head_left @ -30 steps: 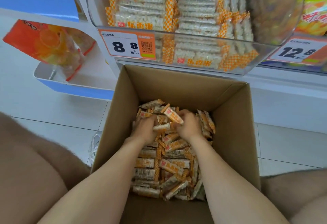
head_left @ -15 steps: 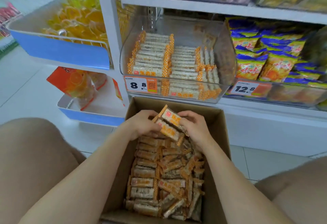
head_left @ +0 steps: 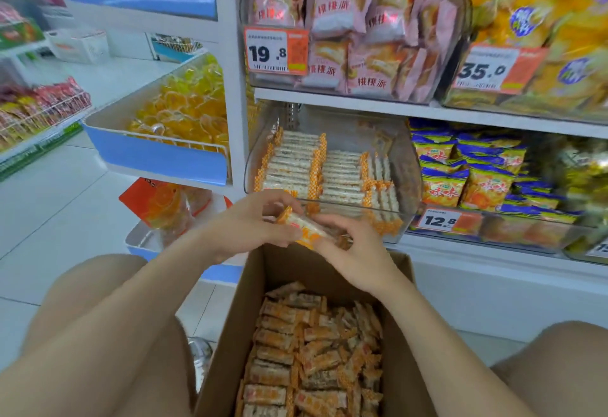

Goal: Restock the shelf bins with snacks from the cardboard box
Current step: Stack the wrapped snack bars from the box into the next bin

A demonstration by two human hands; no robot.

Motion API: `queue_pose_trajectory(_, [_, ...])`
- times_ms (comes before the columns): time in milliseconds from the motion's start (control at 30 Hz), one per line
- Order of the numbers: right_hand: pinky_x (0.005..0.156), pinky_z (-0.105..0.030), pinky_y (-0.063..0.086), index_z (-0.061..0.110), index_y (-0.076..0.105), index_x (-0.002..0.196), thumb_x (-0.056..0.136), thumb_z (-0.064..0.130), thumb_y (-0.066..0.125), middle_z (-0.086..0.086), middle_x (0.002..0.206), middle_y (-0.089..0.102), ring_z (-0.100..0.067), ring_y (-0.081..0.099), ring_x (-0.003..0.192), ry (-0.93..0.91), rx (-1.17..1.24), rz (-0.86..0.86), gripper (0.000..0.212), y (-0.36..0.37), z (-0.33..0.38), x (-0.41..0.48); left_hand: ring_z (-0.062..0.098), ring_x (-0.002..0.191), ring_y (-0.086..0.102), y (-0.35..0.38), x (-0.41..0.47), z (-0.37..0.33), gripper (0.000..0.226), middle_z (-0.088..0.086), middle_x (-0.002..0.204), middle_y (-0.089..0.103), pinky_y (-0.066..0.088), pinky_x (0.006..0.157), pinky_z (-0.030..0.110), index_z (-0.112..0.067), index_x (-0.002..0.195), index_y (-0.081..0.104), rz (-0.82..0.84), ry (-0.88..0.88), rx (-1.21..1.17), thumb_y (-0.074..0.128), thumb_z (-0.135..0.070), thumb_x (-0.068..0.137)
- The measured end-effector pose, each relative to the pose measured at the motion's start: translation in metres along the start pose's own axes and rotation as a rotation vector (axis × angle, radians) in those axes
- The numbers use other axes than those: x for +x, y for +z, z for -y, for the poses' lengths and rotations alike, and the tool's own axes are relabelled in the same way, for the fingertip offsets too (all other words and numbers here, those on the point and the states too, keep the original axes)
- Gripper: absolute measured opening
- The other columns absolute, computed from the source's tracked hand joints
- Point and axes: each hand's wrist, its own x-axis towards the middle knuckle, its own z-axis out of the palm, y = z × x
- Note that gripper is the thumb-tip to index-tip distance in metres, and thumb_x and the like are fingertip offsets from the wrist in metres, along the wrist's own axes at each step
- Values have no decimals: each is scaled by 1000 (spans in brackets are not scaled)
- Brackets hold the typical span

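Note:
An open cardboard box (head_left: 227,337) stands on the floor between my knees, filled with several orange-and-white wrapped snack bars (head_left: 312,357). Above its far edge my left hand (head_left: 250,222) and my right hand (head_left: 352,252) together grip a small bunch of snack bars (head_left: 304,227), held just in front of the clear shelf bin (head_left: 406,170). Neat rows of the same bars lie in that bin, with room left at its right side. Fingers hide most of the held bunch.
Pink pastry packs (head_left: 355,31) fill the bin above, tagged 19.8. Blue-and-yellow snack bags (head_left: 473,173) sit to the right, tagged 12.8. A blue-fronted tray of yellow jelly cups (head_left: 184,110) juts out at left. White tiled floor (head_left: 49,206) stretches left.
Both hands have lifted the bunch of bars out of the box and up to the front of the clear bin. My view has tilted upward, showing more shelves.

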Motion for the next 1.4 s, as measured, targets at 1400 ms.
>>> queue_pose_trajectory(1400, [83, -36, 64, 17, 77, 111, 90, 17, 83, -1, 100, 76, -17, 77, 86, 219, -150, 123, 21, -18, 3, 129, 47, 126, 40, -19, 37, -5, 56, 16, 151, 24, 36, 106, 45, -25, 150, 42, -296, -190, 1097, 50, -9, 96])
